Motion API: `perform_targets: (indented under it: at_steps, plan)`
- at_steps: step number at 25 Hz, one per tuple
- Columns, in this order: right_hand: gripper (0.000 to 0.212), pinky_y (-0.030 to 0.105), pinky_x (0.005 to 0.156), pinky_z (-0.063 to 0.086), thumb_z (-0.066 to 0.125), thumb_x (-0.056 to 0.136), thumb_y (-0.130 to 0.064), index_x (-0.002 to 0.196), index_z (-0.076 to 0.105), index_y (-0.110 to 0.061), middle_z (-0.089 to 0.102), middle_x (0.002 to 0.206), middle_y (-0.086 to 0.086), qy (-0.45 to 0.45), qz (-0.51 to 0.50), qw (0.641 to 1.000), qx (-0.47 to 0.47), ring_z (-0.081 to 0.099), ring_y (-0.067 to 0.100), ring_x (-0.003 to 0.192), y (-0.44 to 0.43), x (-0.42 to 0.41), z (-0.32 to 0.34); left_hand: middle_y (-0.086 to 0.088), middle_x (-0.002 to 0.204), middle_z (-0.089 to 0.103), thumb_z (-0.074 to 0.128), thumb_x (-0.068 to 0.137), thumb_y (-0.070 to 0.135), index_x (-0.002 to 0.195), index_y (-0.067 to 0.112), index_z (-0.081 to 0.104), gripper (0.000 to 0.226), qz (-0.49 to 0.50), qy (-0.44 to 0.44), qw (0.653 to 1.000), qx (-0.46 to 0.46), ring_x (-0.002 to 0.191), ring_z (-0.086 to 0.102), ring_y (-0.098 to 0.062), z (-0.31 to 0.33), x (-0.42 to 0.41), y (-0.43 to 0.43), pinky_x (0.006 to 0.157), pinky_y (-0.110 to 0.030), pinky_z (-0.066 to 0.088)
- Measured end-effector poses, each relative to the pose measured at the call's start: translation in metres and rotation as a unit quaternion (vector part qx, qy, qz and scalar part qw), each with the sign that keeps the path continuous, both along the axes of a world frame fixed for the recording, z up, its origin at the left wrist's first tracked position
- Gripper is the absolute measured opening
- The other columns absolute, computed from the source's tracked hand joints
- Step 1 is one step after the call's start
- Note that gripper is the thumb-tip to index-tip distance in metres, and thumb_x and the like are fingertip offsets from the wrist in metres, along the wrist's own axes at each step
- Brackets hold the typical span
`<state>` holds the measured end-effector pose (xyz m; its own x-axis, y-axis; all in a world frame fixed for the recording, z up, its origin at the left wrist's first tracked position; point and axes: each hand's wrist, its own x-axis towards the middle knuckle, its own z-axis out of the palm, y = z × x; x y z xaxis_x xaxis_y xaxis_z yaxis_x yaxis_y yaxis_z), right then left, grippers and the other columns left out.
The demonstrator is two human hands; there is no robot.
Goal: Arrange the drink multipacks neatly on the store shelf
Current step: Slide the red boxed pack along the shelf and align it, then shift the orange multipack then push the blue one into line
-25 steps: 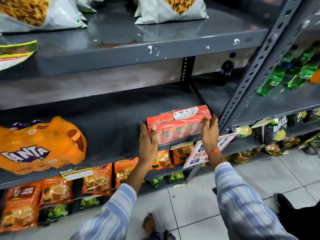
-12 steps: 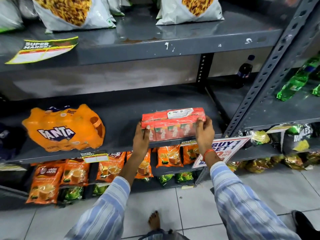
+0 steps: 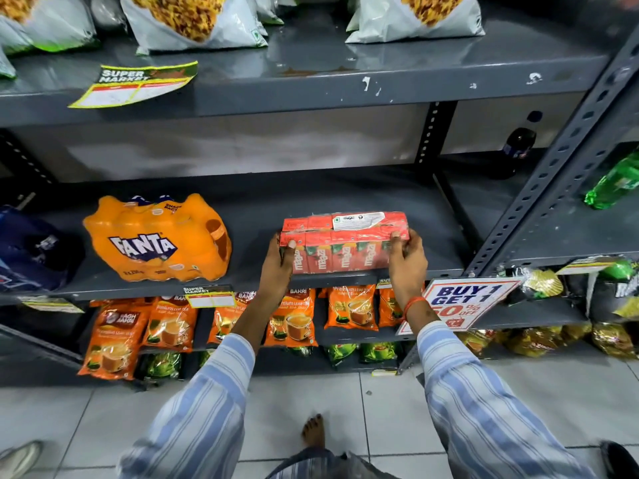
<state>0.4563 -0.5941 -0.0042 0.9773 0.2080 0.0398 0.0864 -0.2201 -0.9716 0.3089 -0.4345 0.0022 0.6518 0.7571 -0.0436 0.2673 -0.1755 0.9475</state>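
Note:
A red shrink-wrapped multipack of Maaza juice cartons [image 3: 342, 243] stands at the front edge of the grey middle shelf [image 3: 345, 198]. My left hand [image 3: 280, 267] grips its left end and my right hand [image 3: 408, 264] grips its right end. An orange Fanta multipack [image 3: 155, 240] lies on the same shelf, well to the left and apart from the red pack. A dark blue multipack [image 3: 31, 250] sits at the far left, partly cut off by the frame edge.
Snack bags [image 3: 193, 19] fill the shelf above. Orange tea pouches [image 3: 294, 316] hang below the shelf edge, with a "Buy 1 Get 1" sign [image 3: 463, 302] to the right. A slotted upright [image 3: 553, 160] bounds the bay. A dark bottle [image 3: 517, 146] and a green bottle [image 3: 615, 184] sit beyond.
The red pack has shifted slightly left along the shelf front with both hands still on it. The view has panned left and down, revealing the dark blue pack.

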Motion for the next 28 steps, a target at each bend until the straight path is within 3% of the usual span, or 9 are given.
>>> perform_targets:
  at_steps: [3,7,10,12,15,20,22,24,28]
  plan:
    - [0.039,0.028,0.083,0.044,0.049,0.096,-0.033,0.128,0.048,-0.010,0.061,0.127,0.014,0.000,0.007,1.000,0.007,0.061,0.029,0.113,0.000,0.000,-0.003,-0.013,0.130,0.057,0.041,0.098,0.030,0.138,0.011,0.034,0.044,-0.009,0.000,1.000,-0.008,0.113,0.058,-0.023,0.001,-0.002,0.002,0.096,-0.035,0.047]
    - [0.046,0.038,0.099,0.047,0.044,0.098,-0.031,0.138,0.038,-0.011,0.050,0.140,0.014,0.022,-0.012,1.000,0.017,0.054,0.030,0.123,0.013,-0.007,-0.004,-0.015,0.130,0.057,0.040,0.099,0.031,0.137,0.009,0.034,0.044,-0.002,0.016,1.000,-0.009,0.114,0.059,-0.026,0.004,-0.001,0.000,0.091,-0.032,0.046]
    - [0.058,0.045,0.117,0.028,0.042,0.098,-0.027,0.147,0.023,-0.004,0.029,0.155,0.019,-0.021,-0.067,0.996,-0.048,0.029,0.034,0.143,0.024,-0.015,-0.002,-0.015,0.139,0.051,0.039,0.098,0.032,0.144,0.011,0.024,0.053,-0.015,0.025,1.000,0.003,0.124,0.054,-0.031,0.005,-0.005,-0.002,0.096,-0.034,0.046]
    - [0.065,0.048,0.121,0.010,0.041,0.099,-0.028,0.149,0.012,0.000,0.011,0.160,0.020,-0.116,-0.081,0.985,-0.103,0.009,0.034,0.148,0.044,-0.038,0.007,-0.012,0.153,0.034,0.039,0.098,0.034,0.149,0.015,0.010,0.062,-0.001,0.022,0.998,0.064,0.138,0.038,-0.029,0.010,-0.016,0.006,0.112,-0.038,0.035]
    - [0.065,0.043,0.121,0.008,0.038,0.098,-0.031,0.148,0.016,0.002,0.011,0.159,0.022,-0.213,-0.022,0.971,-0.105,0.008,0.034,0.148,0.099,-0.088,0.021,-0.005,0.160,0.018,0.036,0.098,0.034,0.149,0.017,0.009,0.061,0.016,-0.010,0.979,0.202,0.147,0.019,-0.020,0.032,-0.049,0.029,0.112,-0.026,0.019]
    - [0.061,0.032,0.120,0.013,0.042,0.096,-0.031,0.145,0.028,0.001,0.027,0.156,0.018,-0.178,0.104,0.978,-0.029,0.020,0.030,0.147,0.200,-0.174,0.028,-0.008,0.160,0.015,0.032,0.095,0.046,0.149,0.015,0.008,0.067,0.121,-0.043,0.934,0.333,0.146,0.006,-0.012,0.044,-0.145,0.119,0.121,-0.029,0.004]
    - [0.061,0.037,0.122,0.017,0.047,0.096,-0.032,0.148,0.025,-0.010,0.024,0.159,0.008,-0.129,0.207,0.970,-0.016,0.019,0.021,0.148,0.226,-0.199,0.027,-0.014,0.160,0.009,0.039,0.088,0.056,0.149,0.010,0.004,0.084,0.189,-0.024,0.944,0.268,0.148,0.002,-0.018,0.033,-0.179,0.169,0.121,-0.033,0.000]
    - [0.066,0.044,0.121,0.022,0.050,0.094,-0.038,0.150,0.021,-0.020,0.023,0.160,0.002,-0.073,0.254,0.964,0.002,0.021,0.017,0.147,0.245,-0.214,0.029,-0.017,0.159,0.015,0.055,0.078,0.063,0.149,0.008,0.006,0.103,0.168,-0.022,0.978,0.120,0.147,0.015,-0.026,0.025,-0.200,0.207,0.121,-0.038,0.016]
    - [0.066,0.050,0.119,0.026,0.048,0.093,-0.045,0.150,0.017,-0.028,0.025,0.158,0.000,-0.062,0.226,0.972,-0.001,0.025,0.017,0.145,0.252,-0.218,0.028,-0.013,0.143,0.044,0.064,0.077,0.054,0.141,0.018,0.029,0.081,0.104,-0.003,0.993,0.047,0.129,0.048,-0.030,0.019,-0.203,0.225,0.104,-0.044,0.044]
